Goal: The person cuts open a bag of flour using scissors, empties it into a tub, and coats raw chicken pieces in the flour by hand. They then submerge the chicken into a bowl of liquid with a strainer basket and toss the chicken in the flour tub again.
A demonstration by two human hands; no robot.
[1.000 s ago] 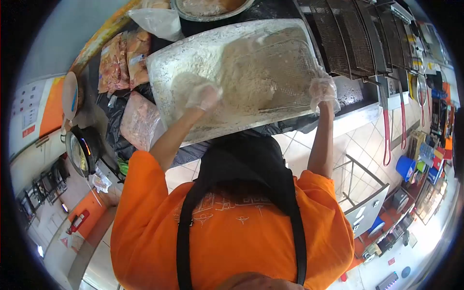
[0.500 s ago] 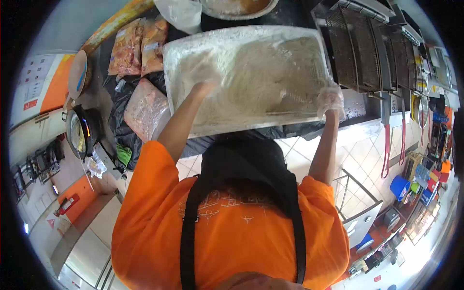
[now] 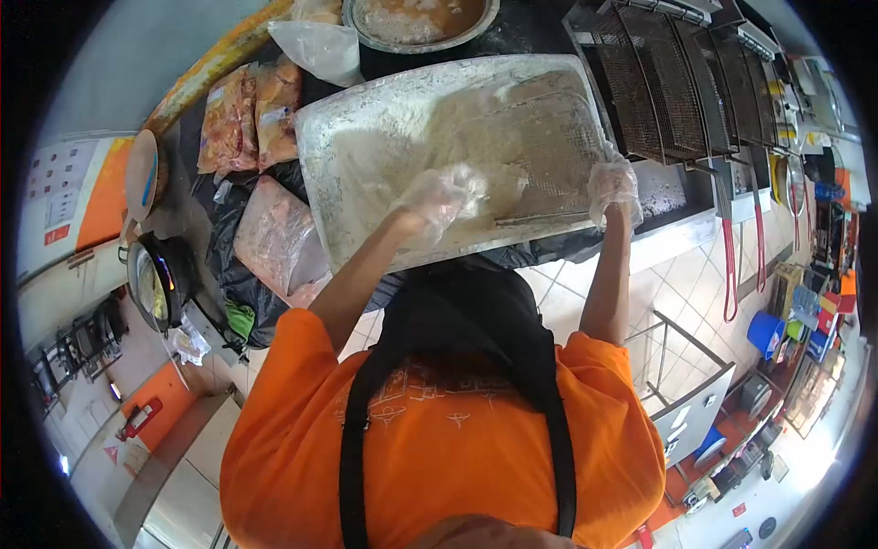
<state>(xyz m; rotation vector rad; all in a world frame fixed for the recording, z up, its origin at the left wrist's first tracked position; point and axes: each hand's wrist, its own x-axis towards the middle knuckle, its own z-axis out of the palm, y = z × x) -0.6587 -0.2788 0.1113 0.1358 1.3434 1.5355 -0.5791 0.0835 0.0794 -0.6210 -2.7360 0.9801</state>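
Observation:
A large pale tray [image 3: 366,110] dusted with flour lies before me, and a wire mesh rack [image 3: 562,151] sits at its right side under flour. My left hand [image 3: 437,199], in a clear plastic glove, is low over the middle of the tray. Its fingers curl around a clump of white flour [image 3: 473,188], partly smeared by motion. At the tray's right edge, my gloved right hand [image 3: 614,189] is closed on the rim. Whether it also holds the rack's edge is hidden by the glove.
Bagged raw meat [image 3: 227,119] and another plastic-wrapped pack [image 3: 279,233] lie left of the tray. Behind it stand a flour bag [image 3: 320,50] and a metal bowl [image 3: 494,14]. Fryer baskets [image 3: 640,87] with red handles [image 3: 730,274] are at right. A black pot [image 3: 174,274] stands far left.
My left hand has moved right and nearer to me, from the tray's left part to its middle, where flour now gathers at its fingers. My right hand stays at the right rim.

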